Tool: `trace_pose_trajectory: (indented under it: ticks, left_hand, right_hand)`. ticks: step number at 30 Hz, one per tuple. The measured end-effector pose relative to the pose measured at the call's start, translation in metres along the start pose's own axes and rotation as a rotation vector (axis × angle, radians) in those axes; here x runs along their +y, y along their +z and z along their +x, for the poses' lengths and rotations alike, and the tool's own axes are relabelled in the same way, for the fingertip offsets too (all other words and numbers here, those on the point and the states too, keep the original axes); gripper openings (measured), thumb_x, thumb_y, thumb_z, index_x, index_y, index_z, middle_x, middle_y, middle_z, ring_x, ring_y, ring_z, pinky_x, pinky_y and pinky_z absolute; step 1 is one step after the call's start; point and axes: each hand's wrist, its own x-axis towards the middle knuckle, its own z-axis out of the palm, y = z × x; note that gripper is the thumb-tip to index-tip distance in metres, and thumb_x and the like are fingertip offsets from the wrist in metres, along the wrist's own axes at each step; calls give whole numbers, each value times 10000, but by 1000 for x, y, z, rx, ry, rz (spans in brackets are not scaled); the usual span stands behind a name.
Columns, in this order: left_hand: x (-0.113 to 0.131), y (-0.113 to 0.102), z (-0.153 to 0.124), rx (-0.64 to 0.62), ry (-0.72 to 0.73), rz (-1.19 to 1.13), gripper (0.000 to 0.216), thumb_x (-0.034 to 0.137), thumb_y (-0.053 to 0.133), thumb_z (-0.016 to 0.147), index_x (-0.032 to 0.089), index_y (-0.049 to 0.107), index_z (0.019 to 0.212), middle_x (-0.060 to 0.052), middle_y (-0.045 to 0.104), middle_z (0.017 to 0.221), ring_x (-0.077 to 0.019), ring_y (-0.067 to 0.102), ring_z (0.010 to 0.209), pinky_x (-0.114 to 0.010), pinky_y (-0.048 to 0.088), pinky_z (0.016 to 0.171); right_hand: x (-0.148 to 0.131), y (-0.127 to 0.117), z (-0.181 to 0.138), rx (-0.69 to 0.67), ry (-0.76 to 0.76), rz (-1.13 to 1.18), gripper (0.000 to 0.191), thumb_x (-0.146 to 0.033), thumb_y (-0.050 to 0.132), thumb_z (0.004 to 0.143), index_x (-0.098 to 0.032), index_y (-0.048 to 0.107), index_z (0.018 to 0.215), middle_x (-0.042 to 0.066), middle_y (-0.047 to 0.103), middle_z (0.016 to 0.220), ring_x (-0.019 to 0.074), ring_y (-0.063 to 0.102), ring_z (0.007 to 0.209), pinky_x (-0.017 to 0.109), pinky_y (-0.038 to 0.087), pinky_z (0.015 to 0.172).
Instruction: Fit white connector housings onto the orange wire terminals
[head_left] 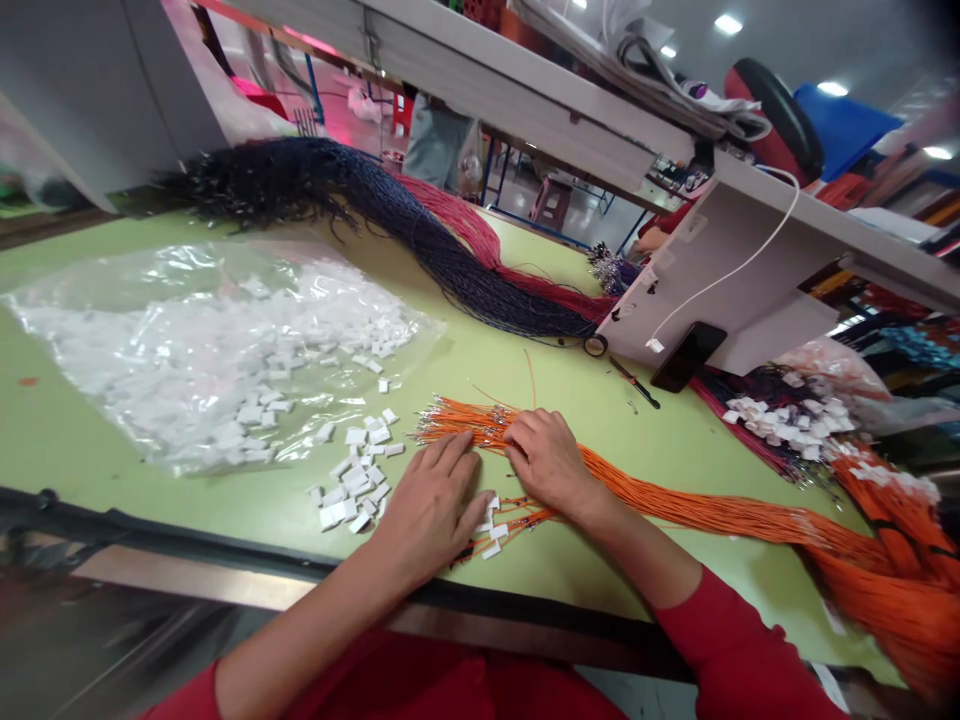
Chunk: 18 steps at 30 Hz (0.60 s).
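A long bundle of orange wires [660, 498] with metal-tipped ends lies across the green table. My left hand [431, 500] rests beside those ends, fingertips touching the wires and thumb held apart. Over the bundle, my right hand [551, 465] has its fingers bent down onto the orange wires; the fingertips are partly hidden. Below and between my hands lie a few orange wires with white connectors [496, 535] on their ends. A loose heap of small white connector housings [358, 485] sits left of my left hand.
A clear plastic bag [202, 350] of white housings covers the table's left. Dark blue wires [420, 220] and red wires [465, 225] run along the back. A black phone [690, 357] and a thin tool [634, 382] lie at right, near finished-looking bundles with white connectors [795, 420].
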Motion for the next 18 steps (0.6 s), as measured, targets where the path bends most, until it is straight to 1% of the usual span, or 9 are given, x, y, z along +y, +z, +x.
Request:
trace_pose_trajectory:
  ticks: [3,6,8,10,12,15,16,18]
  left_hand:
    - [-1,2,-2,26,-5,-39,296,336,526,958,128,605,1153,-236,572,1404,-387,512,1319,-583,460,1041]
    - [-1,3,-3,32,-6,-50,300,347,529,959,136,604,1158,-234,566,1415,-385,517,1318,-582,462,1040]
    - [-1,4,-3,30,-7,-32,314,355,524,963,134,597,1174,-236,558,1422,-381,514,1323,-577,463,1041]
    - [-2,4,-4,28,-6,-11,327,362,513,970,132,589,1190,-233,558,1418,-375,514,1322,-566,468,1040]
    - [-2,4,-4,24,-5,0,337,368,503,975,126,589,1192,-230,572,1396,-374,527,1303,-556,476,1034]
    - [-3,4,-5,18,6,-10,347,357,495,981,104,594,1196,-232,589,1363,-379,538,1274,-557,477,1029]
    - [-3,3,-5,19,10,-16,353,353,497,981,95,593,1201,-234,591,1356,-381,535,1272,-558,473,1032]
    - [-3,2,-4,22,14,-31,362,346,508,978,85,590,1215,-231,594,1342,-376,532,1264,-550,462,1041]
  right_hand:
    - [0,0,-3,45,22,105,126,-161,552,952,-206,605,848,58,669,928,224,547,890,358,368,787]
    - [0,0,-8,115,111,257,96,-159,518,955,-212,574,897,45,673,908,211,565,854,344,395,798]
    - [-1,-1,-10,125,147,330,80,-164,503,956,-214,564,944,41,680,904,207,580,835,342,411,803]
    - [-2,-3,-9,107,157,372,64,-177,534,940,-220,565,978,38,692,919,203,594,828,339,422,799]
    - [-3,-4,-7,77,165,387,81,-168,593,899,-226,577,954,22,692,883,192,594,788,324,425,767]
    - [-2,-5,-2,23,170,341,114,-122,650,832,-220,595,848,0,646,773,177,566,721,302,417,705]
    - [-2,-4,-1,4,162,311,118,-113,657,823,-216,599,824,1,634,761,178,563,723,301,415,701]
    - [-2,-2,1,-21,147,255,104,-113,653,838,-208,613,820,17,641,800,187,575,771,306,419,723]
